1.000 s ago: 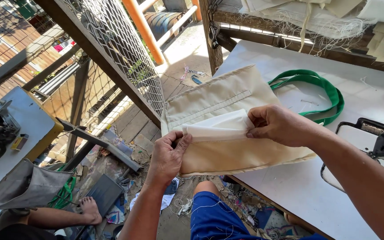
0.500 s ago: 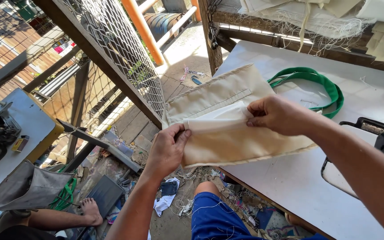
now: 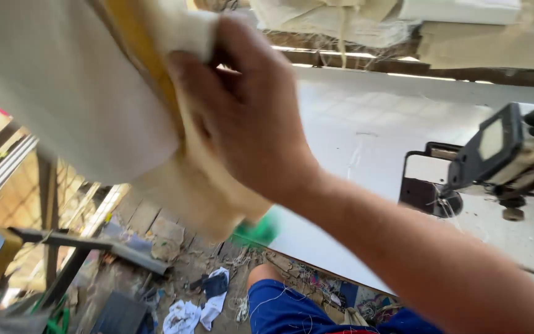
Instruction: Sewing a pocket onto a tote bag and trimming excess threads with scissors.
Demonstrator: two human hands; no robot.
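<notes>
R hand (image 3: 248,117) clamped shut on cream cloth bag (image 3: 63,93), lifted close to camera, fingers curled into fabric near top edge. Bag fills upper left, blurred; yellowish fold or seam (image 3: 137,55) running diag. beside knuckles. Bit of green strap (image 3: 256,230) poking out under bag's lower edge. L hand not in view, prob. behind bag; can't tell its grip.

White surface (image 3: 372,142) stretching right of forearm, w/ sewing machine (image 3: 502,154) at far right, cut off by frame edge, dark plate below it. More cream fabric piled (image 3: 341,18) on shelf behind surface. Blue shorts on knee (image 3: 279,309) at bottom.

Floor (image 3: 174,247) below: dirt, cloth scraps (image 3: 199,303), thread bits. Metal frame bars (image 3: 75,241) at left, wire fencing behind, blurry. Lower-left corner objs too smeared to ID.
</notes>
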